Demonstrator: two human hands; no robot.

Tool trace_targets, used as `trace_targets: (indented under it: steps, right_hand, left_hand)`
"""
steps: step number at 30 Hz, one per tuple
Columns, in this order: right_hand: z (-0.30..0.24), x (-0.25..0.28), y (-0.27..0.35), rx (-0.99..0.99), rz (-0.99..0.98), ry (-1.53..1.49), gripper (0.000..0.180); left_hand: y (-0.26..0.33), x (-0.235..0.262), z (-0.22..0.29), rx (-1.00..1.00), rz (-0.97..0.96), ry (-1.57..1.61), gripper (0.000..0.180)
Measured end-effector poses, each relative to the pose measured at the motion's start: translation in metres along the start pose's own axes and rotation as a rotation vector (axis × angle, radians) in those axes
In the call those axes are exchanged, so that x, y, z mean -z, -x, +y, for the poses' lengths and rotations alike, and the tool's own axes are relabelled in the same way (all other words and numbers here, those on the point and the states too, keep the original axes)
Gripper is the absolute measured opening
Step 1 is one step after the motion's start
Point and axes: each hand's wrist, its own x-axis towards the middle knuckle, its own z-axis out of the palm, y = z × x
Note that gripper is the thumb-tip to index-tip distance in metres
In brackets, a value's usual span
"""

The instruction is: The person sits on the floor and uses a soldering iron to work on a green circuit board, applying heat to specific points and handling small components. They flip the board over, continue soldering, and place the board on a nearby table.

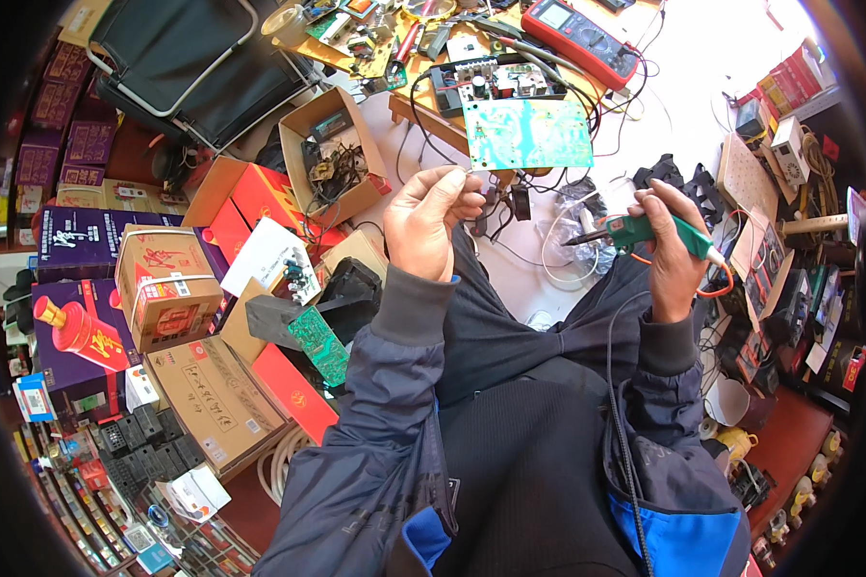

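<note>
My left hand (423, 223) is raised in the middle with thumb and fingertips pinched together; what is between them, if anything, is too small to make out. Just above its fingertips is the near left corner of a pale green circuit board (529, 135), solder side facing me. I cannot tell whether the fingers touch it. My right hand (672, 252) is wrapped round a green-handled soldering iron (635, 231). Its dark tip points left, below the board and apart from it. An orange cord loops from the handle's back end.
Beyond the board, a cluttered wooden bench (433, 125) carries an open electronic device (452, 88) and a red multimeter (582, 40). Boxes (168, 288), an open carton (332, 154) and another green circuit board (319, 344) are at left. A black cable (614, 404) crosses my lap; cluttered shelves stand right.
</note>
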Motion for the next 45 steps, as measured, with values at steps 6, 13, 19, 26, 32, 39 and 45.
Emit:
trace_targets:
  steps: [6,13,19,26,32,39,45]
  right_hand:
    - [-0.008,-0.028,0.015,0.202,-0.257,0.245,0.022]
    - [-0.003,-0.059,0.014,0.349,-0.400,0.311,0.025]
    - [0.002,-0.064,0.009,0.446,-0.454,0.369,0.022]
    - [0.006,-0.072,0.006,0.473,-0.455,0.378,0.016]
    - [0.011,-0.084,0.006,0.462,-0.385,0.375,0.016]
    - [0.015,-0.091,0.006,0.526,-0.393,0.428,0.017]
    - [0.015,-0.096,0.003,0.537,-0.388,0.418,0.019]
  left_hand:
    - [0.019,-0.016,-0.004,0.099,-0.153,0.005,0.016]
    - [0.028,-0.020,-0.010,0.169,-0.259,-0.094,0.018]
    - [0.026,-0.016,-0.010,0.215,-0.288,-0.084,0.020]
    - [0.017,-0.012,-0.009,0.291,-0.298,0.060,0.022]
    - [0.019,-0.015,-0.006,0.232,-0.166,-0.062,0.020]
    - [0.014,-0.013,-0.008,0.207,-0.110,-0.102,0.016]
    - [0.008,-0.013,-0.007,0.210,-0.091,-0.072,0.011]
